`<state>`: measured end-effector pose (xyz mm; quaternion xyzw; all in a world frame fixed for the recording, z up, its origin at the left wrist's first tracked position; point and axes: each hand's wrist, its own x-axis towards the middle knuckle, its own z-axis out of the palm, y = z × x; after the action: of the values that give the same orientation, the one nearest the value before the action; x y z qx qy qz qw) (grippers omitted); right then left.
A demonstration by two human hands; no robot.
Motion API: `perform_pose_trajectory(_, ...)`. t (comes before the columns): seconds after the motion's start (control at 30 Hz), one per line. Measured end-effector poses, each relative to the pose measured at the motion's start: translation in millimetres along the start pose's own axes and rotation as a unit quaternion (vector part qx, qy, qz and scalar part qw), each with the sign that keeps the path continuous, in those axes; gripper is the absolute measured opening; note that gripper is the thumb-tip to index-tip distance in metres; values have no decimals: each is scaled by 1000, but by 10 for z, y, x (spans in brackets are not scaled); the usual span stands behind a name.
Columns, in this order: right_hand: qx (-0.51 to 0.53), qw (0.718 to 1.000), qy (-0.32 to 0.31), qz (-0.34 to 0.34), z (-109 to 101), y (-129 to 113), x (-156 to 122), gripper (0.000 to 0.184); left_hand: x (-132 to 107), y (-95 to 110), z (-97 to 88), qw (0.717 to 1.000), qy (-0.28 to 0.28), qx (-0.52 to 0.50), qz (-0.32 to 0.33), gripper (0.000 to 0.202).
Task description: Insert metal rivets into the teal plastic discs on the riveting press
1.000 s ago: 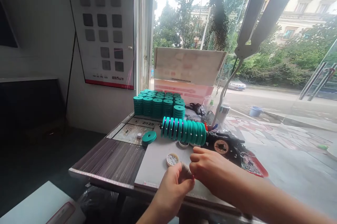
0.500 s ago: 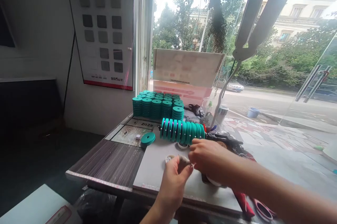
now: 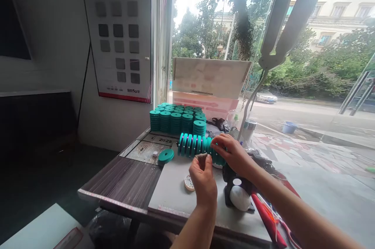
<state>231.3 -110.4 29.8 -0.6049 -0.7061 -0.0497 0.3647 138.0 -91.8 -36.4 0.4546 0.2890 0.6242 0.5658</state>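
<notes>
A row of teal foam spools (image 3: 191, 144) lies on its side across the back of a white board, with white-headed pins along it and purple thread between some discs. My right hand (image 3: 231, 153) is at the row's right end, its fingers pinched against the spools; what they hold is too small to make out. Just in front, my left hand (image 3: 203, 176) is closed with thumb and fingers around a small grey-brown piece (image 3: 201, 156). Near its wrist stands a small round dish (image 3: 189, 183) of tiny pale bits, partly covered. A loose teal spool (image 3: 166, 156) rests left of the row.
Stacked teal spools (image 3: 175, 122) fill the table's back. A black stand with a white rounded part (image 3: 240, 197) sits right of my left forearm. Red scissors or a red-handled item (image 3: 268, 217) lies at the right edge. A lamp arm (image 3: 245, 114) rises near the window.
My right hand has moved up and away from my left hand to the spools. My left hand has risen towards the row, uncovering the black stand. The view has shifted slightly.
</notes>
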Motion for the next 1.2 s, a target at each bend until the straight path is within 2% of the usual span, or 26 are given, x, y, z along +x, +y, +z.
perform_pose_trajectory(0.2, 12, 1000, -4, -11, -13, 12, -11, 17, -30, 36, 44, 997, 50, 44, 38, 16)
perform_pose_trajectory(0.4, 15, 999, -29, -4, -57, -12, 0, 7, -40, 59, 32, 995, 49, 62, 61, 12)
perform_pose_trajectory(0.7, -2, 1000, -9, 22, 22, 1, 3, 10, -48, -13, 110, 995, 50, 74, 39, 12)
perform_pose_trajectory(0.8, -6, 1000, -9, 22, -1, -15, 32, 10, -57, 28, 24, 997, 37, 68, 28, 20)
perform_pose_trajectory(0.93, 20, 1000, -8, 4, -131, -154, -41, 7, -119, 238, -312, 997, -16, 71, 3, 40)
perform_pose_trajectory(1.0, 60, 998, 5, 2, -167, -282, -184, 11, -205, 363, -505, 995, -64, 68, -31, 43)
perform_pose_trajectory(1.07, 117, 993, 1, 11, -152, -424, -374, 15, -313, 455, -646, 986, -118, 29, -113, 43)
perform_pose_trajectory(1.13, 169, 985, -22, 34, -89, -548, -559, 17, -410, 493, -716, 962, -166, -23, -216, 44)
perform_pose_trajectory(1.2, 199, 977, -38, 69, 0, -628, -696, 18, -474, 480, -733, 938, -197, -50, -280, 47)
